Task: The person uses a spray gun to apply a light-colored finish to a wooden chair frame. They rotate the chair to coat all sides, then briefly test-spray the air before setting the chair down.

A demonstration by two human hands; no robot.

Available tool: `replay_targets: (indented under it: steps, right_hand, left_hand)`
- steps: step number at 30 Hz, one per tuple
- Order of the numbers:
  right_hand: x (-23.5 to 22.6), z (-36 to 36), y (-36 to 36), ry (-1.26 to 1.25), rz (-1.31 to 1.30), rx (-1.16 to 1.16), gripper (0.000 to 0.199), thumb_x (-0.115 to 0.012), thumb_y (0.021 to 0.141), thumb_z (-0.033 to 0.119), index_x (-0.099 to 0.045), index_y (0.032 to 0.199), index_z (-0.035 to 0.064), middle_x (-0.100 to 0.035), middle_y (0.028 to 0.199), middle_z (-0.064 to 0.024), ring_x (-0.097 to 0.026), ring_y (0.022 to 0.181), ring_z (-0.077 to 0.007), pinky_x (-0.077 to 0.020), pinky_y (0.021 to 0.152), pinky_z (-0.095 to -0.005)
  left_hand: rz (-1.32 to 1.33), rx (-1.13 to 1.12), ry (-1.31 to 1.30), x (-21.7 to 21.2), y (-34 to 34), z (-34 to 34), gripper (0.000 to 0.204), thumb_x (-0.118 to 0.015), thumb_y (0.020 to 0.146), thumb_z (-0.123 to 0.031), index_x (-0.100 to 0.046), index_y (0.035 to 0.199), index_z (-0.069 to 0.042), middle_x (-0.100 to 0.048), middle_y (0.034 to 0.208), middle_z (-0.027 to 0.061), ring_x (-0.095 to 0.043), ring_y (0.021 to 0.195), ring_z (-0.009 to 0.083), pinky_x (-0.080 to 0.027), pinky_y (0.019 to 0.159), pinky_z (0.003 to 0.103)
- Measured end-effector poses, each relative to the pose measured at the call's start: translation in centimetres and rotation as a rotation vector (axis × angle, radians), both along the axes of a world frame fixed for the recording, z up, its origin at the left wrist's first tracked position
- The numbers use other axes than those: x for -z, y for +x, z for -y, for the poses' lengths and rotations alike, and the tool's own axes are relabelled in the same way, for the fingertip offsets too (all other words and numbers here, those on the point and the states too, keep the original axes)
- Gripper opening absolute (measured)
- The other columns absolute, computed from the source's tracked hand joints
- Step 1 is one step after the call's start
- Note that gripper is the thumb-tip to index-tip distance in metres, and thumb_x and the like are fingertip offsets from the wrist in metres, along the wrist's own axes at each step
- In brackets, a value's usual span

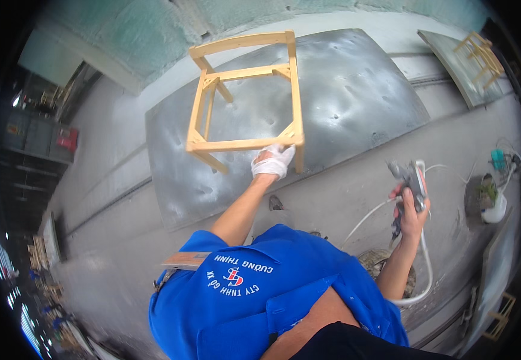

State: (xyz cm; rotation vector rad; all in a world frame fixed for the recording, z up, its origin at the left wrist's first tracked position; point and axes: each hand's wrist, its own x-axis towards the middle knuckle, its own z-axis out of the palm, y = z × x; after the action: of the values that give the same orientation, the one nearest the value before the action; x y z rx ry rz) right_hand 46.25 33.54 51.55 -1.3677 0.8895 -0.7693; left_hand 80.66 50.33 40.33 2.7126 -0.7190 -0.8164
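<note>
A pale wooden chair frame, without a seat panel, stands over a dull metal sheet. My left hand, in a white glove with some bare skin showing, is closed on the frame's near rail by the right corner. Off to the right, my bare right hand is wrapped around a grey spray gun. The gun is held up, apart from the chair, and pale hoses trail from it.
The broad metal sheet lies under the chair. Another panel at far right bears a small wooden chair. A bucket with hoses and a white jug stands right. Greenish sheeting hangs behind.
</note>
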Motion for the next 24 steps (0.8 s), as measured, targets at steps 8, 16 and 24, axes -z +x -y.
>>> replay_targets:
  steps: [8,16,24]
  right_hand:
    - [-2.6,-0.9,9.7,-0.604,-0.159,-0.179,0.059,-0.069,0.099,0.011,-0.053,0.155,0.0087,-0.076,0.106,-0.0126,-0.074,0.086,-0.0225,-0.0574,0.068,-0.0337]
    - [-4.1,5.1,20.9,-0.924,-0.473,-0.547,0.064,-0.073,0.091,0.002,-0.058,0.152,0.0168,-0.075,0.123,-0.0185,-0.074,0.100,-0.0396,-0.0589,0.088,-0.0442]
    - [-10.8,9.9,24.3,-1.078,-0.185,-0.370,0.054,-0.072,0.096,0.011,-0.062,0.148,0.0203,-0.076,0.122,-0.0181,-0.077,0.099,-0.0315,-0.0578,0.091,-0.0399]
  left_hand:
    - [0.759,0.332,-0.246,-1.0,7.3,-6.1,0.021,-0.070,0.091,-0.033,-0.076,0.094,-0.013,-0.071,0.085,0.0133,-0.069,0.090,0.0328,-0.044,0.108,0.052]
    - [0.872,0.479,-0.405,3.2,9.7,-8.9,0.019,-0.069,0.081,-0.013,-0.073,0.100,-0.013,-0.068,0.085,0.0110,-0.068,0.089,0.0321,-0.044,0.108,0.056]
    - [0.873,0.459,-0.386,4.0,10.9,-9.3,0.011,-0.071,0.078,-0.012,-0.072,0.089,-0.014,-0.068,0.076,0.0080,-0.070,0.077,0.0275,-0.048,0.109,0.055]
